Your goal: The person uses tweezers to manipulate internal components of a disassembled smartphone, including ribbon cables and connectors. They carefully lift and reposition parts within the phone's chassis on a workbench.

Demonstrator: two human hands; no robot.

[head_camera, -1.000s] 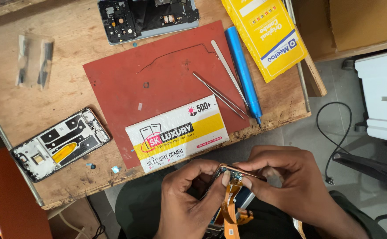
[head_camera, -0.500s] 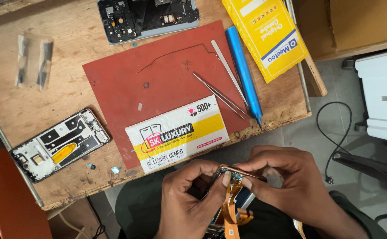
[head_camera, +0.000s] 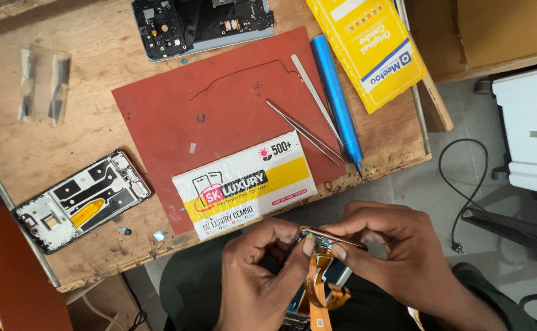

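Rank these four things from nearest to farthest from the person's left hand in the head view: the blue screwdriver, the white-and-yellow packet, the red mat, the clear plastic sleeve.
From the left hand:
1. White-and-yellow packet, just above the hand at the bench edge.
2. Red mat, under and beyond the packet.
3. Blue screwdriver, up to the right on the mat's edge.
4. Clear plastic sleeve, far upper left.
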